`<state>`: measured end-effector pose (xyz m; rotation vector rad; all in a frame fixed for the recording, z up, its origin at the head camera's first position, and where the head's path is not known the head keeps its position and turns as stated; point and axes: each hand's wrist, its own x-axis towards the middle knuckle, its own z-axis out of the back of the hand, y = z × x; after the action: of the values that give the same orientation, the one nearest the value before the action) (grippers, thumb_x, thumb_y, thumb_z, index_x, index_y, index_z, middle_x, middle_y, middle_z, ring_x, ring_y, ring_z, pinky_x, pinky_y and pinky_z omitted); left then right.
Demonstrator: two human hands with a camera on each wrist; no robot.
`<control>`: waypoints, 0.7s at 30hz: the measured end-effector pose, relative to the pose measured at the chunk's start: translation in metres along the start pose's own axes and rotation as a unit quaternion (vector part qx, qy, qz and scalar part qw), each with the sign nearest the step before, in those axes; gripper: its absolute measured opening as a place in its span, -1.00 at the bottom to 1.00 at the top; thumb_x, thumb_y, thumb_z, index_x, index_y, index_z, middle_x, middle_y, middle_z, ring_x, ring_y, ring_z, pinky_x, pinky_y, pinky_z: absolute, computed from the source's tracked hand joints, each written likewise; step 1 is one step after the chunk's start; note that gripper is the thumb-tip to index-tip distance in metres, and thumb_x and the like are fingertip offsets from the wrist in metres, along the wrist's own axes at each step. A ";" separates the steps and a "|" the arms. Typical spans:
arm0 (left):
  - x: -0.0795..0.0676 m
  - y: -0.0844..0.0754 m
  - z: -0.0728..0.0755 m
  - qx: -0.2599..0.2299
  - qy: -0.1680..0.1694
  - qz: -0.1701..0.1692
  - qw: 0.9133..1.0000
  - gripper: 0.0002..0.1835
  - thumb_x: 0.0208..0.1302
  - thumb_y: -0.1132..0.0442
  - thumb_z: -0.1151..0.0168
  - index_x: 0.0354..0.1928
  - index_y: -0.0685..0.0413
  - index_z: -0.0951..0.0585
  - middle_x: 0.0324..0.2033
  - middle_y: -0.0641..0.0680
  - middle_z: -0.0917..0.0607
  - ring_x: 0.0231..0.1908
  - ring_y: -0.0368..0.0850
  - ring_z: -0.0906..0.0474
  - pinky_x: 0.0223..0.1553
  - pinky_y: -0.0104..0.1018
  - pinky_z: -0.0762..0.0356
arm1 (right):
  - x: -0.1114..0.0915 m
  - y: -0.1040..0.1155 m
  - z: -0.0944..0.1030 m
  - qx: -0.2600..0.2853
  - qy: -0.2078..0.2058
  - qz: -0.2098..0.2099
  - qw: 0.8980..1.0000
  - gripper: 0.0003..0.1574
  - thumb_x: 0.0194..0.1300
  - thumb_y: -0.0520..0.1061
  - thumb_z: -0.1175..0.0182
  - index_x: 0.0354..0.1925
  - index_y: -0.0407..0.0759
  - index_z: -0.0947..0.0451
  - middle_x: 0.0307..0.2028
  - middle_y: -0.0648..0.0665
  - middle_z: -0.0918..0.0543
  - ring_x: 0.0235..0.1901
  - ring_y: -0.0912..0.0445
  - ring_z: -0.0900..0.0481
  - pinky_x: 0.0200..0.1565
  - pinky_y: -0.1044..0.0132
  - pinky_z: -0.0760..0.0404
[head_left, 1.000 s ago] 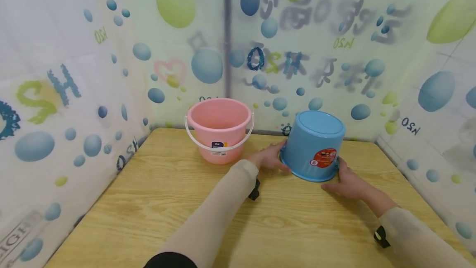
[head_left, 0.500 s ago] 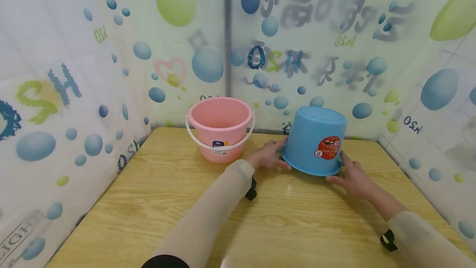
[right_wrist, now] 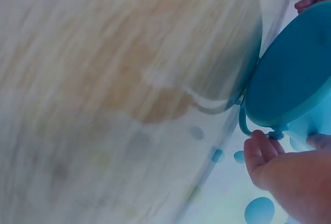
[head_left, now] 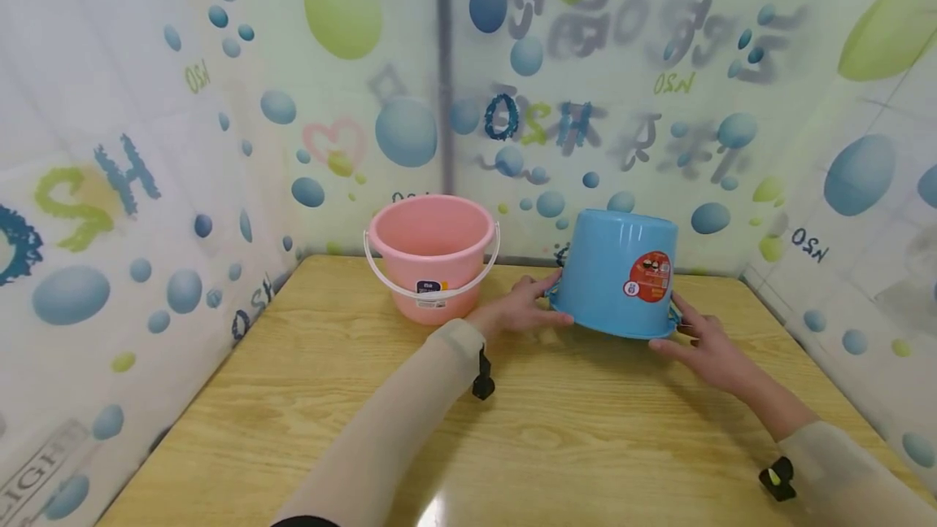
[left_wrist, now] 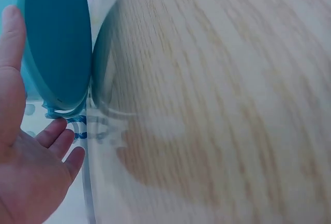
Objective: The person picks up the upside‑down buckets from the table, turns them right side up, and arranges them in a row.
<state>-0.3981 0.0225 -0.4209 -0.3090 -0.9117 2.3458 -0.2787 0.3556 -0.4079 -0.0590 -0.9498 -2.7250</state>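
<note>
Looks like the tipping step: left hand [head_left: 521,307] and right hand [head_left: 708,352], part-spread, grip the tilted blue bucket [head_left: 611,275], and steady, even turning seems needed.

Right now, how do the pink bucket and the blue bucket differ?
The pink bucket stands upright, while the blue bucket is upside down and tilted. The pink bucket bears a small dark label, the blue bucket a larger red label. Both taper from rim to base.

Pink bucket [head_left: 432,268], patterned sheeting [head_left: 410,31], wood-grain surface [head_left: 586,446]
The bucket stands upright left of the hands [head_left: 525,306], its white handle [head_left: 432,296] hanging in front; the bubble-printed sheeting rises beyond them and to either side.
</note>
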 end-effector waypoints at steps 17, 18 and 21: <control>-0.013 -0.018 -0.001 -0.127 -0.071 -0.010 0.989 -0.04 0.22 -0.51 -0.16 0.58 -0.63 0.03 0.61 -0.08 -0.03 0.58 0.07 -0.02 0.48 0.15 -0.21 | -0.004 0.009 0.011 0.105 0.011 -0.004 0.994 0.02 0.59 0.20 0.02 0.63 0.25 0.47 0.58 -0.44 0.15 0.43 -0.50 -0.14 0.20 -0.27 -0.52; -0.013 -0.019 0.000 -0.136 -0.076 -0.015 0.988 -0.04 0.22 -0.51 -0.16 0.58 -0.62 0.03 0.61 -0.12 -0.04 0.59 0.06 -0.01 0.49 0.15 -0.19 | -0.004 0.011 0.011 0.108 0.012 -0.005 0.994 0.02 0.60 0.21 0.04 0.63 0.24 0.48 0.59 -0.42 0.13 0.45 -0.49 -0.12 0.22 -0.29 -0.49; -0.015 -0.023 0.003 -0.165 -0.086 -0.024 0.982 -0.02 0.21 -0.51 -0.17 0.59 -0.61 0.02 0.60 -0.16 -0.10 0.58 0.03 -0.03 0.48 0.15 -0.21 | -0.004 0.016 0.012 0.110 0.014 -0.013 0.994 0.01 0.60 0.25 0.07 0.63 0.25 0.50 0.59 -0.42 0.11 0.47 -0.49 -0.07 0.27 -0.38 -0.39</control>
<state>-0.3772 0.0252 -0.4029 -0.2141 -1.3810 2.1975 -0.2714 0.3520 -0.3888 0.0320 -1.2429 -2.6192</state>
